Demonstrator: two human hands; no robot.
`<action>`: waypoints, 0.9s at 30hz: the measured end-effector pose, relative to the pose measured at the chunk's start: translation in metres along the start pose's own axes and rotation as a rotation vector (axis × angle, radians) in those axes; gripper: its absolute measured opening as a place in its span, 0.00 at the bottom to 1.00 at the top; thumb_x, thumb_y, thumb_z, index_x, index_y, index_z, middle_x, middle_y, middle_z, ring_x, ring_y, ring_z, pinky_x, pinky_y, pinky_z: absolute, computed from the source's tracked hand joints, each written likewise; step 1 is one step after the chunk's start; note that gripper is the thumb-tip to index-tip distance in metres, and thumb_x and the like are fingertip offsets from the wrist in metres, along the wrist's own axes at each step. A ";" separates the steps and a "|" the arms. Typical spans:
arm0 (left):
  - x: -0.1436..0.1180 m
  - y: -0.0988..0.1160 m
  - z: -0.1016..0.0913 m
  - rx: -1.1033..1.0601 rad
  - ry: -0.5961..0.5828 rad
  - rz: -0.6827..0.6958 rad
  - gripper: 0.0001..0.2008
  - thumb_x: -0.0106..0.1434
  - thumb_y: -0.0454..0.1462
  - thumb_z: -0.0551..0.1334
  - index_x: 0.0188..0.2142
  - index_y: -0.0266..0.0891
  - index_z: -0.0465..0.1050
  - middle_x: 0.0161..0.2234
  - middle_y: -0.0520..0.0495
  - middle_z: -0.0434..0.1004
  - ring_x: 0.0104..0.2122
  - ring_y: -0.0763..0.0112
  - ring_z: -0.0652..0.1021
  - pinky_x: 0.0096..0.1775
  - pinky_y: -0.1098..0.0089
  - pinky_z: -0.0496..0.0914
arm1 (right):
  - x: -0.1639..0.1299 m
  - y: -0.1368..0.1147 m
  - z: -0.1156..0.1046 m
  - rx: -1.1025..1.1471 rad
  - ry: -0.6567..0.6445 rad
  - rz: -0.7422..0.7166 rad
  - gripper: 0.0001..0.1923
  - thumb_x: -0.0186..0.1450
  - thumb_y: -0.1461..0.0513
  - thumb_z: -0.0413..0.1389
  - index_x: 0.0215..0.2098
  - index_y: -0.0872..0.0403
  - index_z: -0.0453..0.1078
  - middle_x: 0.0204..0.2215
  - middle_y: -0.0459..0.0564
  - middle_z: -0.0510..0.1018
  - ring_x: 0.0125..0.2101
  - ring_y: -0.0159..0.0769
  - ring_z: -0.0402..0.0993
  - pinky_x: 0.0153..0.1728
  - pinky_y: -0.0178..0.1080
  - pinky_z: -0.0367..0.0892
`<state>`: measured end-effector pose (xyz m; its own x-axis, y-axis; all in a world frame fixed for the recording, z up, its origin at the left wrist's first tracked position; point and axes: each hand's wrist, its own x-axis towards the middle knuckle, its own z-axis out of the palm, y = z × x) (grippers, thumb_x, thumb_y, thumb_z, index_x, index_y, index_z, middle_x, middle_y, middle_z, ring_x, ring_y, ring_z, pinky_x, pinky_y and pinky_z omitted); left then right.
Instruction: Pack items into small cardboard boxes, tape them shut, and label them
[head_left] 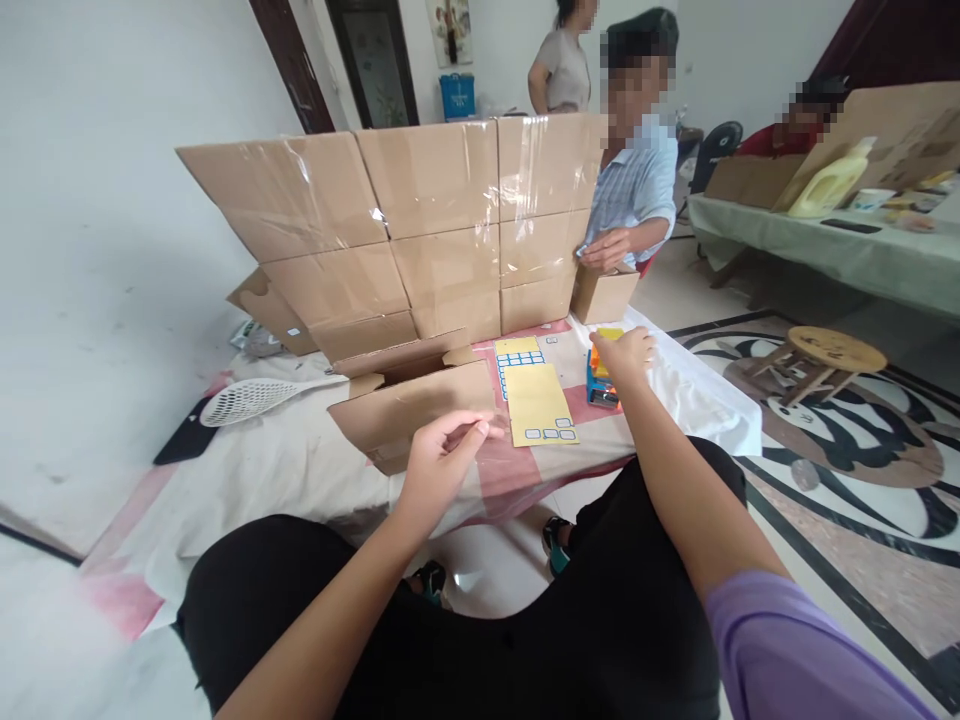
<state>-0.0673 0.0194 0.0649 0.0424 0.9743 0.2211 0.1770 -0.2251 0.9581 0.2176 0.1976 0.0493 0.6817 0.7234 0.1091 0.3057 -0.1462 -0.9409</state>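
My left hand hovers in front of the open cardboard box, thumb and fingers pinched together. Whatever it may hold is too small to make out. My right hand is closed over the top of a small blue, orange and yellow plastic thing, possibly a toy, standing on the table. Between my hands lies a yellow sheet with blue-outlined white labels near its lower edge. A second sheet of blue-edged labels shows partly beneath it.
A taped cardboard partition stands along the table's back. To the left are a white perforated skimmer and a dark flat object. A co-worker's hand is above a small box. A wooden stool stands at right.
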 end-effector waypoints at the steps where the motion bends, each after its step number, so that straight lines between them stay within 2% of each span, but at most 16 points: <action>1: 0.001 0.000 -0.003 0.012 0.025 0.002 0.12 0.66 0.43 0.63 0.40 0.37 0.79 0.36 0.43 0.87 0.40 0.61 0.84 0.43 0.65 0.75 | -0.011 -0.006 -0.001 -0.028 0.041 -0.127 0.32 0.52 0.61 0.66 0.53 0.57 0.62 0.58 0.70 0.65 0.62 0.62 0.59 0.55 0.63 0.62; 2: 0.002 0.000 -0.006 0.036 0.049 0.009 0.12 0.66 0.43 0.63 0.41 0.38 0.79 0.37 0.43 0.87 0.40 0.61 0.84 0.42 0.65 0.75 | -0.024 -0.013 -0.003 -0.033 0.038 -0.285 0.31 0.54 0.60 0.65 0.53 0.55 0.63 0.59 0.67 0.66 0.62 0.60 0.59 0.57 0.62 0.60; 3: 0.002 -0.001 -0.009 0.070 0.070 0.023 0.12 0.67 0.43 0.62 0.41 0.39 0.80 0.38 0.44 0.87 0.41 0.61 0.83 0.42 0.66 0.75 | -0.039 -0.020 -0.006 -0.018 -0.021 -0.469 0.26 0.56 0.59 0.64 0.51 0.54 0.66 0.56 0.63 0.70 0.59 0.57 0.63 0.57 0.60 0.61; 4: 0.002 -0.001 -0.011 0.115 0.084 0.039 0.11 0.67 0.42 0.62 0.41 0.40 0.80 0.39 0.46 0.87 0.41 0.62 0.83 0.41 0.66 0.74 | -0.056 -0.027 -0.009 0.028 -0.146 -0.657 0.18 0.60 0.57 0.62 0.47 0.53 0.69 0.50 0.59 0.74 0.54 0.52 0.69 0.55 0.56 0.64; 5: 0.002 -0.002 -0.013 0.167 0.094 0.057 0.10 0.68 0.42 0.61 0.41 0.41 0.81 0.39 0.47 0.87 0.40 0.63 0.83 0.41 0.67 0.74 | -0.074 -0.033 -0.012 0.094 -0.332 -0.802 0.12 0.65 0.56 0.59 0.43 0.52 0.71 0.43 0.55 0.77 0.47 0.48 0.74 0.51 0.53 0.67; 6: 0.002 -0.002 -0.014 0.221 0.098 0.078 0.10 0.68 0.41 0.61 0.41 0.42 0.81 0.39 0.48 0.87 0.38 0.64 0.83 0.39 0.67 0.73 | -0.092 -0.038 -0.015 0.150 -0.513 -0.917 0.09 0.66 0.55 0.59 0.41 0.52 0.72 0.39 0.53 0.79 0.41 0.44 0.75 0.47 0.49 0.69; 7: 0.002 -0.003 -0.014 0.274 0.097 0.102 0.10 0.68 0.40 0.61 0.41 0.42 0.81 0.38 0.50 0.87 0.35 0.66 0.82 0.38 0.68 0.72 | -0.109 -0.042 -0.018 0.188 -0.632 -1.020 0.08 0.67 0.56 0.60 0.40 0.52 0.73 0.38 0.51 0.79 0.40 0.42 0.75 0.45 0.47 0.69; 9: 0.001 -0.005 -0.013 0.373 0.093 0.161 0.09 0.68 0.38 0.60 0.41 0.43 0.81 0.36 0.52 0.87 0.29 0.69 0.80 0.35 0.69 0.70 | -0.137 -0.046 -0.020 0.236 -0.770 -1.171 0.07 0.66 0.58 0.63 0.40 0.51 0.73 0.35 0.50 0.78 0.37 0.40 0.75 0.41 0.44 0.69; 12: 0.000 -0.010 -0.009 0.547 0.132 0.277 0.10 0.69 0.37 0.59 0.42 0.44 0.81 0.37 0.52 0.86 0.28 0.70 0.80 0.35 0.68 0.70 | -0.158 -0.043 -0.020 0.235 -0.789 -1.302 0.01 0.68 0.64 0.60 0.37 0.53 0.72 0.32 0.50 0.77 0.34 0.37 0.72 0.38 0.43 0.67; 14: 0.000 -0.012 -0.007 0.641 0.174 0.317 0.11 0.69 0.37 0.59 0.43 0.44 0.81 0.39 0.52 0.87 0.30 0.68 0.80 0.37 0.67 0.70 | -0.161 -0.040 -0.020 0.181 -0.749 -1.418 0.04 0.69 0.67 0.57 0.37 0.54 0.71 0.32 0.51 0.77 0.34 0.37 0.70 0.37 0.43 0.66; 18: -0.003 -0.001 -0.007 0.650 0.180 0.232 0.10 0.67 0.37 0.60 0.43 0.44 0.80 0.37 0.52 0.87 0.25 0.70 0.79 0.34 0.68 0.70 | -0.160 -0.038 -0.024 0.074 -0.641 -1.662 0.04 0.69 0.69 0.56 0.39 0.55 0.70 0.34 0.53 0.79 0.35 0.40 0.69 0.35 0.44 0.63; 21: -0.008 0.016 -0.012 0.556 0.161 0.112 0.17 0.65 0.39 0.62 0.54 0.44 0.75 0.35 0.53 0.87 0.19 0.73 0.75 0.29 0.69 0.70 | -0.163 -0.039 -0.027 0.104 -0.612 -1.690 0.04 0.69 0.69 0.57 0.40 0.55 0.70 0.33 0.53 0.78 0.34 0.39 0.68 0.34 0.43 0.63; 23: -0.008 0.025 -0.021 0.518 0.191 0.069 0.23 0.65 0.41 0.62 0.59 0.44 0.69 0.35 0.53 0.87 0.17 0.74 0.73 0.28 0.69 0.71 | -0.166 -0.038 -0.029 0.142 -0.635 -1.676 0.04 0.68 0.69 0.58 0.40 0.55 0.69 0.32 0.52 0.77 0.34 0.39 0.68 0.35 0.43 0.63; 25: -0.003 0.027 -0.035 0.582 0.320 0.092 0.22 0.66 0.42 0.62 0.59 0.45 0.69 0.39 0.51 0.87 0.19 0.73 0.76 0.30 0.68 0.73 | -0.168 -0.038 -0.030 0.189 -0.663 -1.646 0.04 0.68 0.69 0.57 0.40 0.55 0.68 0.32 0.52 0.76 0.34 0.39 0.68 0.35 0.43 0.64; 27: 0.007 0.022 -0.054 0.735 0.486 0.174 0.20 0.66 0.43 0.62 0.57 0.45 0.70 0.49 0.47 0.84 0.30 0.67 0.81 0.39 0.63 0.76 | -0.167 -0.039 -0.031 0.223 -0.679 -1.591 0.05 0.68 0.69 0.57 0.40 0.54 0.67 0.33 0.52 0.75 0.35 0.39 0.68 0.36 0.44 0.64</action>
<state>-0.1160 0.0215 0.0973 -0.2638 0.7818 0.5649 0.7985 -0.1516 0.5826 0.1126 0.0615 0.0777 -0.5609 0.1950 0.8046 0.2135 0.9731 -0.0870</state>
